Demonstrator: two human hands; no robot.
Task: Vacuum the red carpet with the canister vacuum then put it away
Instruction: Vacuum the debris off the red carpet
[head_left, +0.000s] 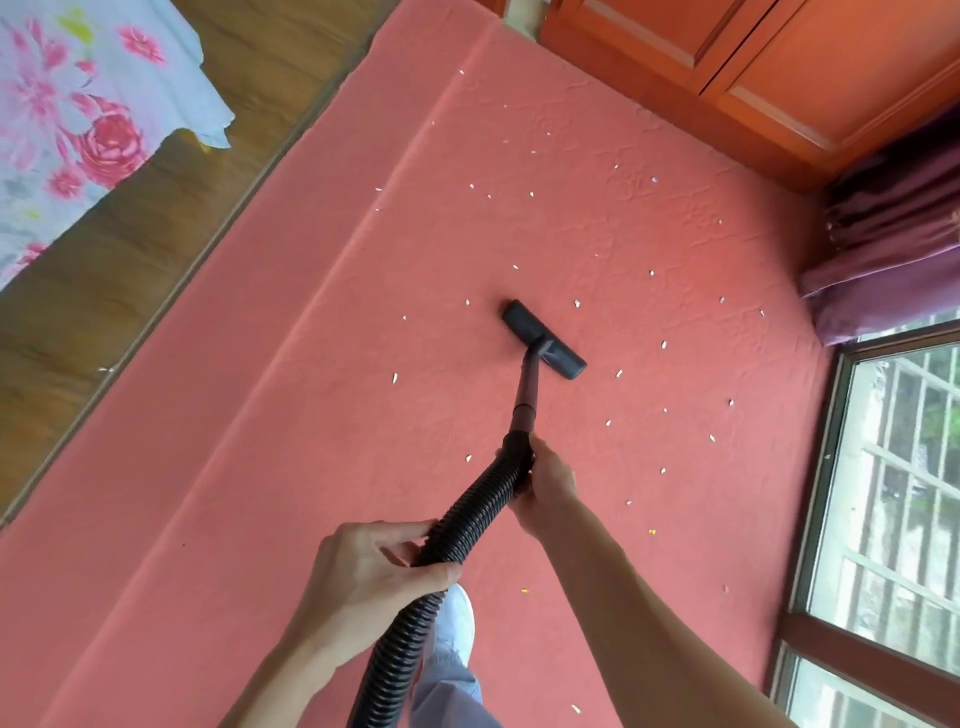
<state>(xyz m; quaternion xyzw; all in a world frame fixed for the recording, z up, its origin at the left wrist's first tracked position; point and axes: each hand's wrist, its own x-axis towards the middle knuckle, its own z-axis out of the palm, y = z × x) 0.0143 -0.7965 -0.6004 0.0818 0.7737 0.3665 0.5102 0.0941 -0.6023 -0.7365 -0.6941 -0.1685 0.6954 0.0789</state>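
Observation:
The red carpet (322, 467) fills most of the floor, with several small white scraps (576, 303) scattered over it. A black floor nozzle (543, 339) lies flat on the carpet near the middle, joined to a dark wand (527, 395). My right hand (548, 483) grips the wand's handle end where the ribbed black hose (467, 525) begins. My left hand (374, 566) holds the hose lower down, fingers curled round it. The canister itself is out of view.
A bed with a flowered sheet (67, 119) stands at the upper left over a wooden floor strip (130, 234). Orange wooden cabinets (779, 62) line the far edge. Purple curtains (893, 234) and a window (893, 493) are on the right. My white shoe (457, 618) is below the hose.

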